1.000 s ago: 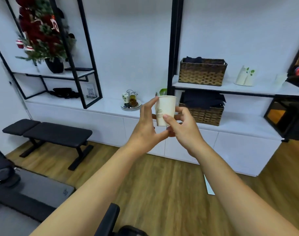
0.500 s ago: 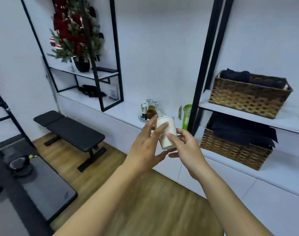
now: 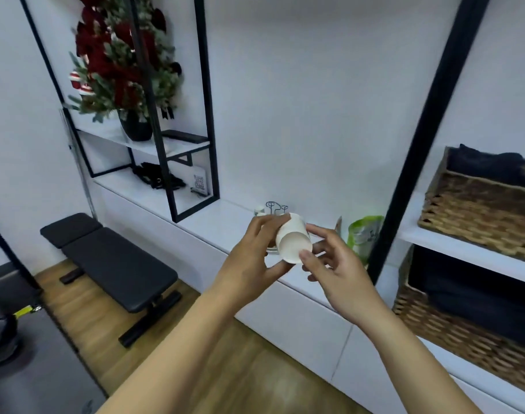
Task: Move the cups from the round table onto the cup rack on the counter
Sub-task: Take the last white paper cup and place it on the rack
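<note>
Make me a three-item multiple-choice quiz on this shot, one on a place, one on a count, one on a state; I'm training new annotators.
1. Where does the cup rack stand?
A. on the floor
B. on the white counter
C. in a basket

2. How many hands touch the cup?
A. none
B. one
C. two

3. How is the cup held?
A. tipped, its base toward the camera
B. upright, its mouth up
C. crushed flat

Answers:
1 B, the wire loops rise from the counter just behind the hands.
2 C, the left hand and right hand both have fingers on it.
3 A, the recessed round base faces the camera.
</note>
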Available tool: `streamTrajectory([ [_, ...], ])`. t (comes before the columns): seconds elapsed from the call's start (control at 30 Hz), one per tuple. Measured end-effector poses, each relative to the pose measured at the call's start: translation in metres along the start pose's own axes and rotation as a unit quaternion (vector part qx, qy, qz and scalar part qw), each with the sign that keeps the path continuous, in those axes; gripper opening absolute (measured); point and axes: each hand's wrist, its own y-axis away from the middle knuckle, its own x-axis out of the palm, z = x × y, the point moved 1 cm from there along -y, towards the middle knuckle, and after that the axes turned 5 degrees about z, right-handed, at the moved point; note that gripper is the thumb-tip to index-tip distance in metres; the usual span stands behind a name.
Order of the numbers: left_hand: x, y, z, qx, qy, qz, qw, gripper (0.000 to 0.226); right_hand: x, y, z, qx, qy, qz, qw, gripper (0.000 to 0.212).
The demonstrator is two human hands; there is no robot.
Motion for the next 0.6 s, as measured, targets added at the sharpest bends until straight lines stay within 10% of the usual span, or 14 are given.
streamTrajectory([
  [0.6, 0.047, -0.252, 0.266, -0.082, -0.023, 0.048, 0.995, 0.069, -0.008, -0.331, -0.156, 0.033, 0.001, -0.008, 0.999, 0.036],
])
